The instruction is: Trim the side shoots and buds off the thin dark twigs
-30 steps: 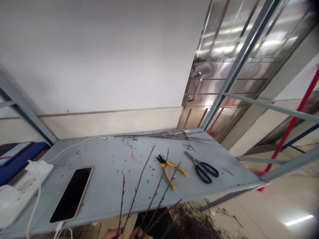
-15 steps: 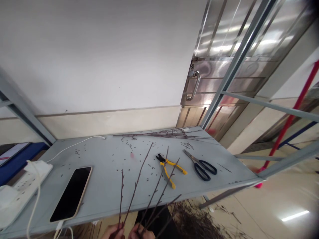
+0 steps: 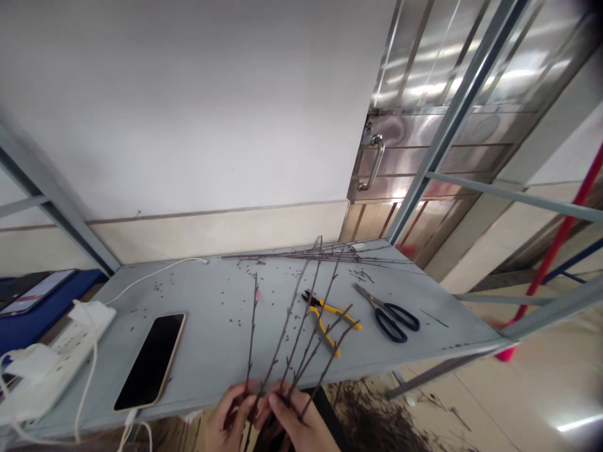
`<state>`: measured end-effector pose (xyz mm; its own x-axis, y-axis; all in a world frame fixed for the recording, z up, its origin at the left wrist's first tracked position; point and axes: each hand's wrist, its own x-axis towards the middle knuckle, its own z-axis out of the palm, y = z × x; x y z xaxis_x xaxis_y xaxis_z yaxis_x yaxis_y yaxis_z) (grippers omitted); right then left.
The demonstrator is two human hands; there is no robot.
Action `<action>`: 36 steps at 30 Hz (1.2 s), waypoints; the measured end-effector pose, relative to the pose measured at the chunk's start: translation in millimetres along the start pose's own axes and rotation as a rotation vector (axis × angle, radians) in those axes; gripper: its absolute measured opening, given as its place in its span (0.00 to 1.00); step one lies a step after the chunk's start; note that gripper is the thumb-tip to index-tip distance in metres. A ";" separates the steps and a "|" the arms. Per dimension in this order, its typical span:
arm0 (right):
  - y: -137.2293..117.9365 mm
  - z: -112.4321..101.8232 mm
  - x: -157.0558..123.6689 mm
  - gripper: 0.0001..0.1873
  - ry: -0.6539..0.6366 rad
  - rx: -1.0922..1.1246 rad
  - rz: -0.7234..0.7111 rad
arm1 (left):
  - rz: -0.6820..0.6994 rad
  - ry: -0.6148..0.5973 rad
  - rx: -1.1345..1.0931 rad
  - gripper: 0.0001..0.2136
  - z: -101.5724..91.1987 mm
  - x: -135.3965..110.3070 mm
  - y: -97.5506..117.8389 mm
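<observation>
In the head view, the person's left hand [image 3: 230,419] and right hand [image 3: 296,419] sit close together at the bottom edge, their fingers curled nearly shut around the lower stems of several thin, bare brown budded twigs [image 3: 293,326], though the exact split of stems between the hands is hidden. The twigs fan upward from the fingers and cross above a grey painted metal tabletop [image 3: 211,326] scattered with small dark buds. Ahead of the right fingers, a pair of yellow-and-black steel pliers [image 3: 330,320] lies partly behind the twigs, with black-handled steel scissors [image 3: 389,317] further right. Left of the left fingers lie a black-screened smartphone with a gold edge [image 3: 151,361] and a white plastic power strip [image 3: 61,367]. Far beyond the fingertips, long dark twigs [image 3: 306,256] lie along the back edge, while a tangled heap of brown clippings [image 3: 377,427] sits on the floor to the right of the right fingers. A snug grip low on the stems seems best here, keeping the thin tips steady and clear of the tools
</observation>
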<state>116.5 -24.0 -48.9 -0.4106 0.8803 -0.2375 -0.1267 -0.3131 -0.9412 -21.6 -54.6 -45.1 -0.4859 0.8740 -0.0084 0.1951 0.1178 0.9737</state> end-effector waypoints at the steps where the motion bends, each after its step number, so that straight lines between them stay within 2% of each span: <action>1: -7.5 -2.6 -0.1 0.28 -0.018 -0.003 0.018 | 0.002 -0.001 0.011 0.19 0.7 1.6 2.0; 5: -33.8 -14.1 5.1 0.24 -0.081 0.005 -0.015 | 0.004 0.061 -0.023 0.19 7.7 7.0 11.9; 8: -50.2 -21.4 13.7 0.23 -0.095 0.004 -0.034 | 0.061 0.070 -0.181 0.15 13.9 14.9 23.0; 10: -60.1 -24.1 19.4 0.23 -0.113 -0.010 -0.024 | 0.112 0.011 -0.357 0.14 17.1 22.6 31.3; 13: -71.5 -23.7 26.5 0.22 -0.158 -0.035 -0.021 | 0.095 -0.105 -0.603 0.16 21.0 34.3 42.9; 17: -71.4 -20.9 35.1 0.21 -0.161 -0.080 -0.051 | 0.027 -0.225 -0.731 0.18 27.4 44.5 53.8; 21: -55.9 -37.3 36.1 0.21 -0.070 -0.119 -0.162 | -0.095 -0.227 -0.776 0.18 33.0 50.7 59.1; 25: -46.2 -87.4 21.2 0.28 0.041 -0.156 -0.238 | -0.144 -0.196 -0.794 0.18 36.1 53.8 57.7; 30: -44.2 -175.0 -1.3 0.29 0.440 -0.313 -0.244 | -0.202 -0.173 -0.787 0.19 41.8 51.1 52.2; 34: -35.1 -236.6 8.1 0.20 0.797 -0.820 -0.309 | -0.231 -0.192 -0.788 0.20 45.3 47.3 50.2; 36: -28.4 -257.4 23.0 0.16 0.879 -1.115 -0.357 | -0.242 -0.200 -0.791 0.20 45.5 46.1 48.9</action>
<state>343.1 96.9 -89.5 0.2154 0.9075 0.3605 0.8157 0.0358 -0.5773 4.3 12.8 -8.3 -0.2632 0.9428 -0.2044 -0.5842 0.0128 0.8115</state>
